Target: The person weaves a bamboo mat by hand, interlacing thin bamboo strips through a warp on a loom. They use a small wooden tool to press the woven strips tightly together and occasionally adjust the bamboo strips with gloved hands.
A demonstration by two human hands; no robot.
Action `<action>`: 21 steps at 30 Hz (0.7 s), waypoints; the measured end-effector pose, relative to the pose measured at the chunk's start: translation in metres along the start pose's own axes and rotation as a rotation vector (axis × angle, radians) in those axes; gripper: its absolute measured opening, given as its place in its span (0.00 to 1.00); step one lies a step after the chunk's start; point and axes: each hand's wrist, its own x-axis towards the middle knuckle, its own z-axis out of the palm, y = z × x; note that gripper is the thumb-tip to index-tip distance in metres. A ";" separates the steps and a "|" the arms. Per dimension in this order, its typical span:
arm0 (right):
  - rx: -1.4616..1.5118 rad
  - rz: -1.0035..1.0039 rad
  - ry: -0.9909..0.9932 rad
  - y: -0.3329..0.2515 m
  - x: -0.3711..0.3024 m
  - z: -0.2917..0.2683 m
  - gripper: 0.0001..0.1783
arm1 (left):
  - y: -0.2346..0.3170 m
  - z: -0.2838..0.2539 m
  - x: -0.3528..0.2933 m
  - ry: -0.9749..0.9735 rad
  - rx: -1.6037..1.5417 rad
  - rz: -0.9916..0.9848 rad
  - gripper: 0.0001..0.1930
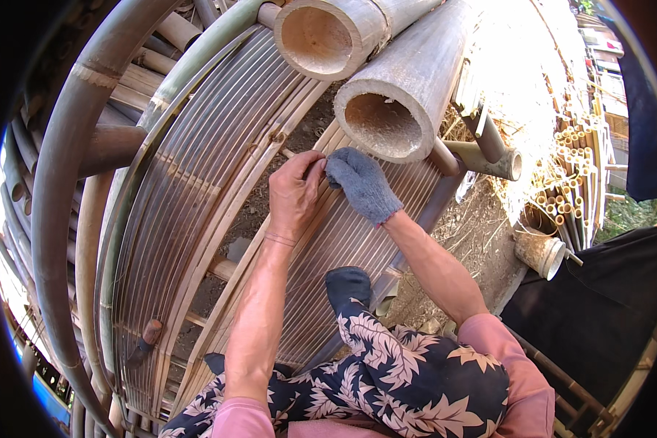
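Note:
My bare left hand [297, 191] is closed in a pinch, its fingertips against my right hand [363, 182], which wears a grey knitted glove. The gloved fingers are curled closed too. Whatever lies between the fingertips is too small or hidden to name. Both hands are over a platform of narrow split bamboo slats [190, 164], above a gap between its two slatted sections. Farther down the left section rests a tool with a short wooden handle [152, 331] and a dark blade.
Two thick hollow bamboo poles [409, 73] jut toward my hands from the far side. A curved bamboo rail [58, 175] bounds the left. To the right stand a dirty pale bucket [539, 252] and bundled bamboo tubes [573, 171]. My dark-shod foot [347, 286] rests on the slats.

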 end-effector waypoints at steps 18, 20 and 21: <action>-0.854 -0.824 0.280 -0.002 0.000 -0.006 0.07 | -0.003 -0.001 0.002 -0.073 -0.202 -0.354 0.12; -0.851 -0.853 0.282 -0.002 0.006 -0.006 0.07 | -0.001 -0.001 0.003 -0.098 -0.260 -0.360 0.12; -0.837 -0.876 0.283 -0.001 0.008 -0.006 0.07 | 0.000 -0.002 0.003 -0.087 -0.303 -0.393 0.12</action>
